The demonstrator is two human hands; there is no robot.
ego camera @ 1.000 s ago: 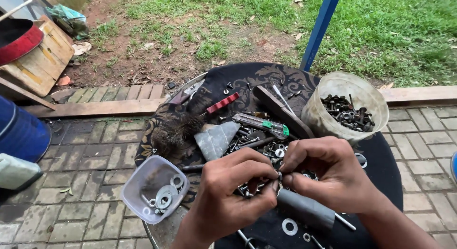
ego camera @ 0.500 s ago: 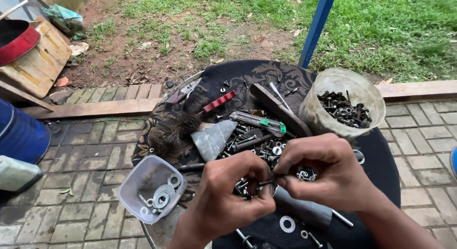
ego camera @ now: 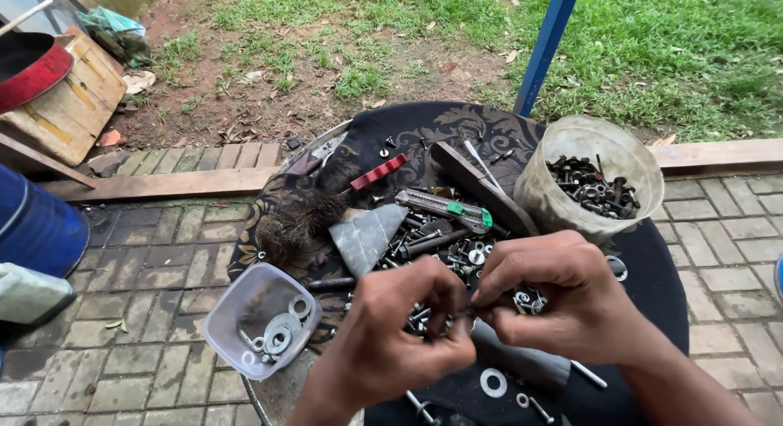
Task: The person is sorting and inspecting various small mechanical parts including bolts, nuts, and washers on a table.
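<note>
Round bench (ego camera: 652,255), draped in a dark patterned cloth, standing on brick paving with grass beyond. On its far right edge, a translucent bucket (ego camera: 555,181) part-filled with rusty nuts and bolts. At the near left edge, a small clear tub (ego camera: 224,320) holding a few washers (ego camera: 281,336). Between them lies a heap of loose hardware (ego camera: 444,247), with a grey trowel blade (ego camera: 367,234), a utility knife (ego camera: 444,207) with a green slider and a dark bristly brush (ego camera: 294,218) beside it. A lone flat washer (ego camera: 493,383) lies on the cloth near the person.

Above the heap, the left hand (ego camera: 400,332) and right hand (ego camera: 563,300) meet, fingertips of both closed on a small fastener (ego camera: 471,310); it appears to be a short bolt, though the fingers hide most of it. The step in hand is judged to be working a nut or washer along this piece. Any next move calls for a steady pinch from one hand while the other turns, kept over the bench so a dropped part stays on the cloth.
</note>
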